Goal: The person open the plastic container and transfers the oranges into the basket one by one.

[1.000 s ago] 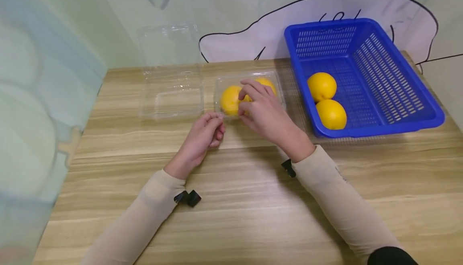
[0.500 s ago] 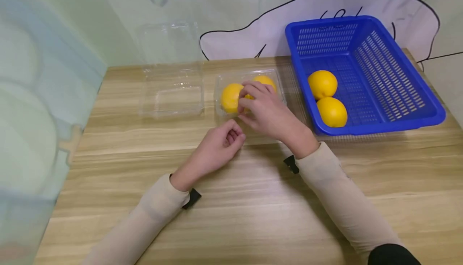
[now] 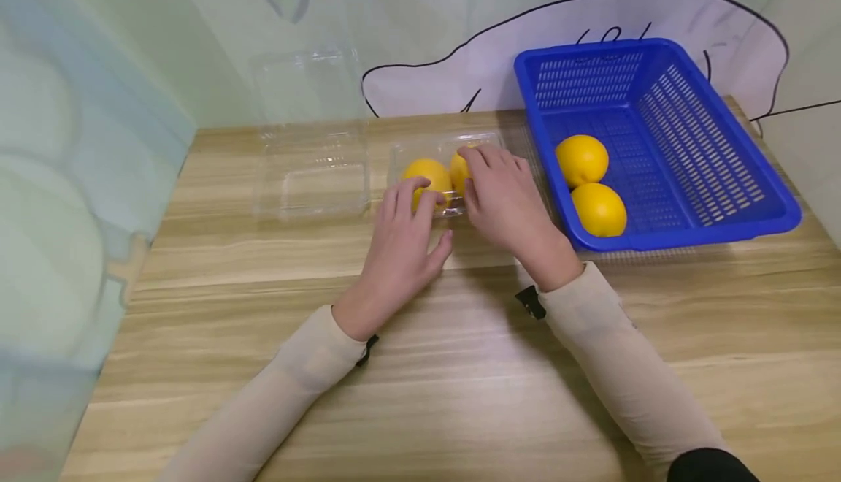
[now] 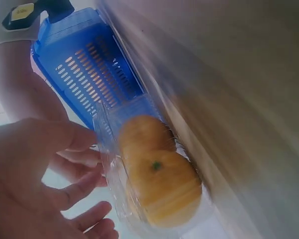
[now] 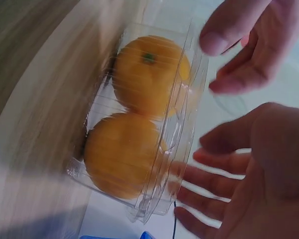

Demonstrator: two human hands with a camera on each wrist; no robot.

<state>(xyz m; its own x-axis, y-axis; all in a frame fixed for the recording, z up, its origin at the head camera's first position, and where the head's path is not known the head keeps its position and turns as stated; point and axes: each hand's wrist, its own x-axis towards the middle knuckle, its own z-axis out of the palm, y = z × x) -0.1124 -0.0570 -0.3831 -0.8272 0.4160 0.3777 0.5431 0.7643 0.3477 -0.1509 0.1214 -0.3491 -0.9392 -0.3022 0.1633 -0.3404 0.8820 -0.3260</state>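
Note:
Two oranges, one on the left (image 3: 427, 170) and one on the right (image 3: 458, 171), sit side by side in a clear plastic clamshell box (image 5: 193, 94). Its lid lies over them in the wrist views. My left hand (image 3: 402, 248) is above the box's near left part, fingers spread and slightly bent. Over the right end is my right hand (image 3: 509, 201), partly hiding the right orange; in the right wrist view its fingertips are at the lid's rim, and whether they press on it I cannot tell. Neither hand grips anything.
A second clear clamshell box (image 3: 322, 182) stands to the left, its lid raised against the wall. On the right is a blue plastic basket (image 3: 696, 235) with two more oranges, a rear one (image 3: 582, 161) and a front one (image 3: 598, 209). The wooden table (image 3: 460, 394) extends towards me.
My left hand has come up from the box's near left corner, swung right and opened over its front edge. The right hand has shifted slightly right, its fingers straighter.

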